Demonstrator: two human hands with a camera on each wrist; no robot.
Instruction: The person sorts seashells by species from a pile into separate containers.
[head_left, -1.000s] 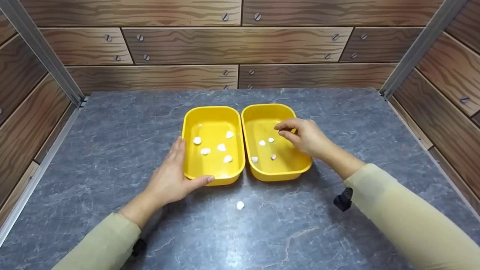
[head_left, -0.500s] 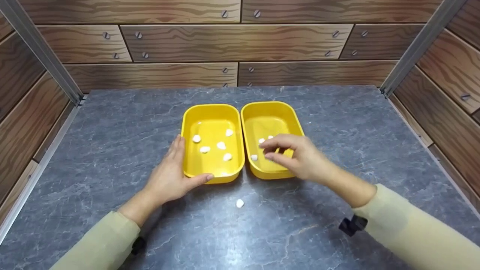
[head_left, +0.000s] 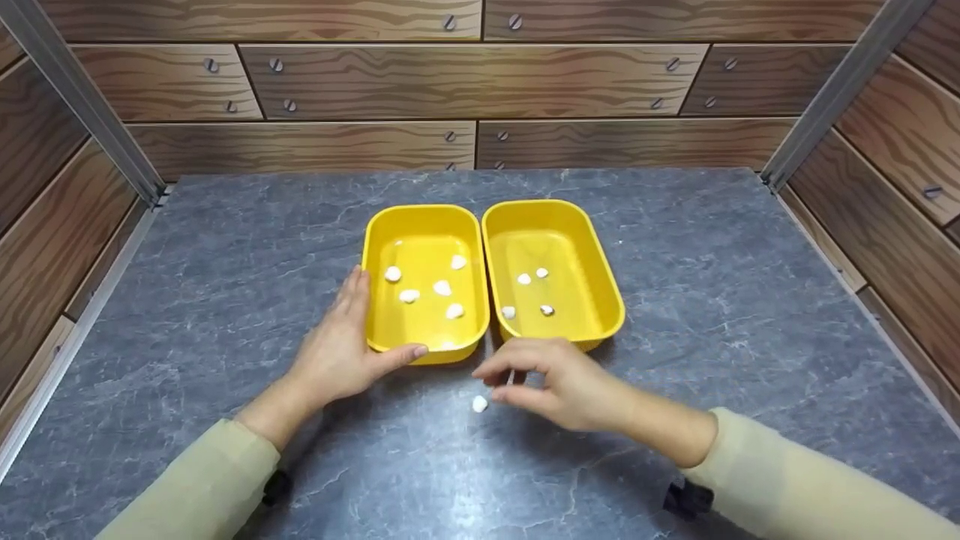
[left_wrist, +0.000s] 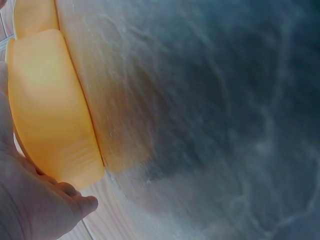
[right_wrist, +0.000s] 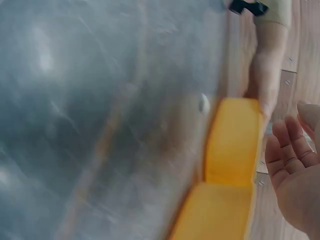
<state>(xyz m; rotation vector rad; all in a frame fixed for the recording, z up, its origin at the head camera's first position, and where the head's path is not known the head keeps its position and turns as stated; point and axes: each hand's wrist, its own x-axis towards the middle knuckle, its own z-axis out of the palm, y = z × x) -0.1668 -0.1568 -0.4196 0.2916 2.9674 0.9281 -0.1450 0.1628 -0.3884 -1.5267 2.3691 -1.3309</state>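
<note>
Two yellow plastic trays stand side by side, the left tray and the right tray. Several small white lumps, one of them, lie spread over the left tray's floor. Several smaller ones, such as this white lump, are in the right tray. My left hand rests against the left tray, fingers straight along its outer side and thumb at the near rim. My right hand hovers in front of the trays, thumb and forefinger apart with nothing between them. Right by its fingertips, a single white lump lies on the table.
The grey marbled table is bordered by wood-patterned walls at the back and sides. Grey metal posts stand at the rear corners. Dark devices, one of them, sit at both sleeve cuffs.
My right hand has moved from over the right tray toward me, down to the lone white lump on the table. My left hand has stayed on the left tray.
</note>
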